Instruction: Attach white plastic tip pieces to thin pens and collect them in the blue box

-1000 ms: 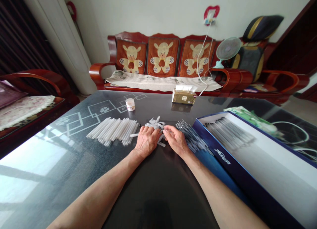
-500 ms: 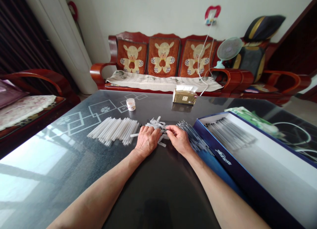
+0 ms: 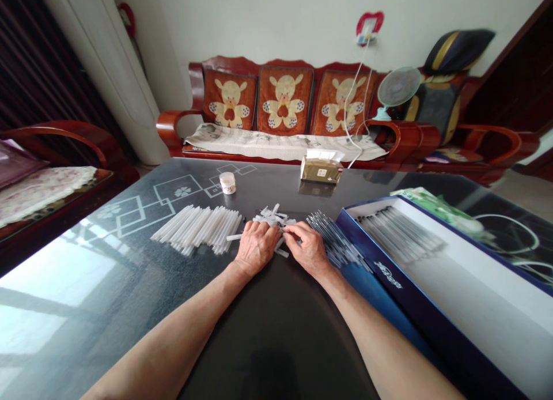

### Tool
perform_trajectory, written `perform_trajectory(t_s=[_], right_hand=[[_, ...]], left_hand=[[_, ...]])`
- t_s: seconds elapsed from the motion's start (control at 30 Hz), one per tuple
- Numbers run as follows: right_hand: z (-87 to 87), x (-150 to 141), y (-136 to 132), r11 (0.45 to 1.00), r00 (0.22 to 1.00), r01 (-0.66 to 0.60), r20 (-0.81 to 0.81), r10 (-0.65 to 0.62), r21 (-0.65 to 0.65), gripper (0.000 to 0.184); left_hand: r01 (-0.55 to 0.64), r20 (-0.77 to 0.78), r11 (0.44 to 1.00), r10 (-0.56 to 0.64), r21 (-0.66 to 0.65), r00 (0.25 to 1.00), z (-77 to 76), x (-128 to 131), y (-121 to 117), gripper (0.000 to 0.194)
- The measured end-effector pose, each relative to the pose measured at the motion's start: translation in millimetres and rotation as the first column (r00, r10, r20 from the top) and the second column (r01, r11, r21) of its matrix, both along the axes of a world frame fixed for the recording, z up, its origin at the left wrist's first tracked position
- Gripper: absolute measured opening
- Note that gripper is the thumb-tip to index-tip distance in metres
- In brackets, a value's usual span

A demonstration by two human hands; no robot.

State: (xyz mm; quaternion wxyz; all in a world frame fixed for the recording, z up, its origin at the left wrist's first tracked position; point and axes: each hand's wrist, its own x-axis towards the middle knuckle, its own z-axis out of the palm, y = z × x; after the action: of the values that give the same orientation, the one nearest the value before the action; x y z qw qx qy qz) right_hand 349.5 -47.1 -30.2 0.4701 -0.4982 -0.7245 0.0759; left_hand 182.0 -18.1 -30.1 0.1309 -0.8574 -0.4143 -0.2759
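My left hand (image 3: pixel 258 244) is closed around a white pen barrel (image 3: pixel 234 237), whose end sticks out to the left. Right beside it, my right hand (image 3: pixel 306 245) pinches at the barrel's other end; what sits between its fingertips is too small to make out. Under and beyond the fingers lies a loose heap of short whitish pen caps (image 3: pixel 273 214). To the left, many white pen barrels (image 3: pixel 196 227) lie side by side. A pile of thin dark pen refills (image 3: pixel 339 238) lies to the right of my right hand, against the box.
A blue box (image 3: pixel 380 267) with a white inside stands at the right, holding a row of clear pens (image 3: pixel 395 230). Behind it lies a green plastic bag (image 3: pixel 440 210). A small tub (image 3: pixel 227 183) and a tissue box (image 3: pixel 321 166) stand farther back on the dark table (image 3: pixel 268 331).
My right hand drew slightly away to the right, showing a dark bit at its fingertips, then came back against my left hand. The left hand kept its hold on the barrel.
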Motion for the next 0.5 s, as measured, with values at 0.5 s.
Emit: perform_trajectory(t_s=[0.5], right_hand=[[3.7, 17, 8, 0.94, 0.831, 0.298, -0.44, -0.342, -0.167, 0.023]], left_hand=[[-0.051, 0.078, 0.999, 0.051, -0.006, 0.996, 1.4, -2, -2, 0.032]])
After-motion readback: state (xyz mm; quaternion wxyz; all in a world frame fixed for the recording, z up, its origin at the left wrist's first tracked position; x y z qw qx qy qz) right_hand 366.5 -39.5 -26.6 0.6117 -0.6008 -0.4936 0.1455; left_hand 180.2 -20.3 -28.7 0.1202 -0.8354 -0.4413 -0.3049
